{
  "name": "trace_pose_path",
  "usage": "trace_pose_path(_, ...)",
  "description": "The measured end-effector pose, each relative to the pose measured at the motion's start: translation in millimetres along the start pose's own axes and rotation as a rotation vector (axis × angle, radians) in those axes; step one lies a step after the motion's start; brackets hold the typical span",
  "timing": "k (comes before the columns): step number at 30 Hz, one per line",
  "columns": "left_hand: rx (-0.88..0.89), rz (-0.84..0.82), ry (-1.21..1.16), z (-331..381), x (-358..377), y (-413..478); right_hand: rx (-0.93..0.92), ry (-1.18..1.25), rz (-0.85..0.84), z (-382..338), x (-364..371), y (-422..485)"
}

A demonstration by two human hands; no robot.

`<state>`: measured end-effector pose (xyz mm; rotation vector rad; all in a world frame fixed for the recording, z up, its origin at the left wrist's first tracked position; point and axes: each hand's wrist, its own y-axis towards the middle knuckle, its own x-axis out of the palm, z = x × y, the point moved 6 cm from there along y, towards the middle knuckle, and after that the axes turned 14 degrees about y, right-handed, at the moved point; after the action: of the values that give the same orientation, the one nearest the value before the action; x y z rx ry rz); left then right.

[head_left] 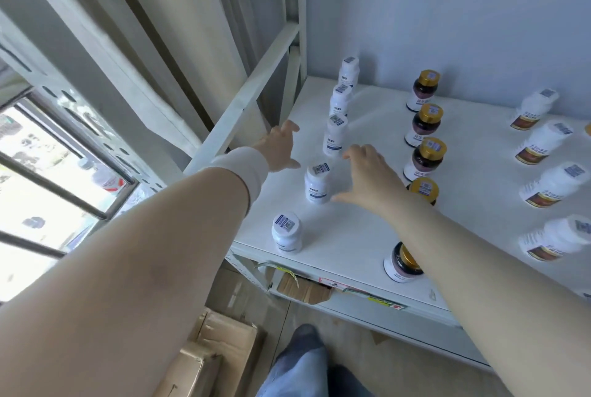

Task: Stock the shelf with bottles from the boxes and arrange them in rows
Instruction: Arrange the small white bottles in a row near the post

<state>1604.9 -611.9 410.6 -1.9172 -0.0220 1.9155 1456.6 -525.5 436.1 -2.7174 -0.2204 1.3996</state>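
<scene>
Bottles [317, 183] in rows on white shelf [345, 236], left hand [279, 148] and right hand [367, 179] splayed, empty, pale wall [447, 12] behind

One view only: head cam, wide-angle, facing fwd & steeply down onto the white shelf [358, 236] at close range. Wall [447, 12] fills upper right. Left forearm [128, 252] & right forearm [479, 268] enter from the bottom corners. Window [48, 172] at left edge, floor [358, 329] at bottom centre.

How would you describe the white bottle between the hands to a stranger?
On the white shelf, the leftmost row holds five blue-labelled white bottles. The target bottle stands second from the front, alone between the left hand and right hand.
</scene>
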Motion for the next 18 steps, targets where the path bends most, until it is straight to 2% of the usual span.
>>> trace_pose_path(3, 0.06, 0.039, -0.25, 6.9, -5.3, 20.5, 0.097, 0.175, 0.039, 4.3, 27.3, 5.3)
trace_pose_path(7, 0.136, 0.027, -0.438, 19.5, -0.1, 45.0, 0.18, 0.333, 0.104, 10.6, 51.5, 14.7)
trace_pose_path(13, 0.204, 0.028, -0.517, 33.2, 11.8, 68.2, 0.168, 0.428, 0.187, 15.9, 60.7, 19.0)
trace_pose_path(18, 0.214, 0.077, -0.608, 39.1, 11.7, 73.6, 0.132, 0.459, 0.19, 16.3, 62.8, 22.6)
